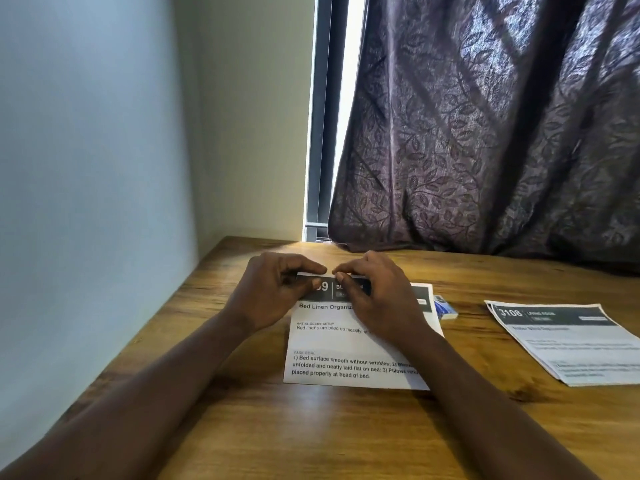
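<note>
A printed white sheet (346, 344) with a dark header and the title "Bed Linen Organiz..." lies on the wooden table (311, 431) in front of me. My left hand (270, 296) pinches the sheet's top edge between thumb and fingers, left of centre. My right hand (377, 296) pinches the same top edge just to the right, covering part of the header and text. The fingertips of both hands nearly meet at the edge, which is lifted slightly off the table.
A second stack of printed sheets (568, 344) headed "3108" lies at the right. A small blue-and-white box (445, 309) sits between the papers. A dark patterned curtain (485, 133) hangs over the table's far edge; a wall (86, 168) bounds the left side.
</note>
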Demonstrator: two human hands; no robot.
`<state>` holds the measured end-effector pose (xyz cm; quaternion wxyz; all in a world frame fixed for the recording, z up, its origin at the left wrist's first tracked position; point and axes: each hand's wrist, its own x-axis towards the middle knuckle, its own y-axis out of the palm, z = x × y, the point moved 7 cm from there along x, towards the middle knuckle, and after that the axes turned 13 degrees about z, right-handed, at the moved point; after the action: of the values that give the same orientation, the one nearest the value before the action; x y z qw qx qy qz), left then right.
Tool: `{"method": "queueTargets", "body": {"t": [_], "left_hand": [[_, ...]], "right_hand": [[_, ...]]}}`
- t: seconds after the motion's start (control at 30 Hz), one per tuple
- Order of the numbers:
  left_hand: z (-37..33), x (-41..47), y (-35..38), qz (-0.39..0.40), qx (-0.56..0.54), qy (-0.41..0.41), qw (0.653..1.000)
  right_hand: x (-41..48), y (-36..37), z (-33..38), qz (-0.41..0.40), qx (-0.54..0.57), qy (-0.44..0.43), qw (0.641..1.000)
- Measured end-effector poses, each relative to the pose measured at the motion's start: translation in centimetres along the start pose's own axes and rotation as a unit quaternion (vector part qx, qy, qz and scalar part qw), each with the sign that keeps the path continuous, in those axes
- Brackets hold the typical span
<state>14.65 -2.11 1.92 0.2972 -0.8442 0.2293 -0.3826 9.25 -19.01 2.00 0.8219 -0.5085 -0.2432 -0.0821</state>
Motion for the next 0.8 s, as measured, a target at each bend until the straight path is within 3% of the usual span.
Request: {"method": "queueTargets", "body": {"t": [0.13,0.3,0.67,0.8], "left_hand": [[0.4,0.0,-0.1,0.087,0.076,-0.008,0.993],[2.3,-0.8,0.3,0.206,0.103,-0.091,0.969],[3.8,-0.9,0.0,0.149,0.153,-0.125,0.969],[4.0,-0.9,-0.1,0.124,0.160,-0.134,0.970]], "right_hand": [[-0.3,0.9,1.1,0.049,-0.082,0.024,0.995],[-1.0,2.3,2.8,0.109,-0.152,0.010,0.982],[-0.4,3.1,0.7,0.159,-0.201,-0.006,0.966],[-0.6,2.1,0.8,0.143,-0.093,0.014,0.985]]}}
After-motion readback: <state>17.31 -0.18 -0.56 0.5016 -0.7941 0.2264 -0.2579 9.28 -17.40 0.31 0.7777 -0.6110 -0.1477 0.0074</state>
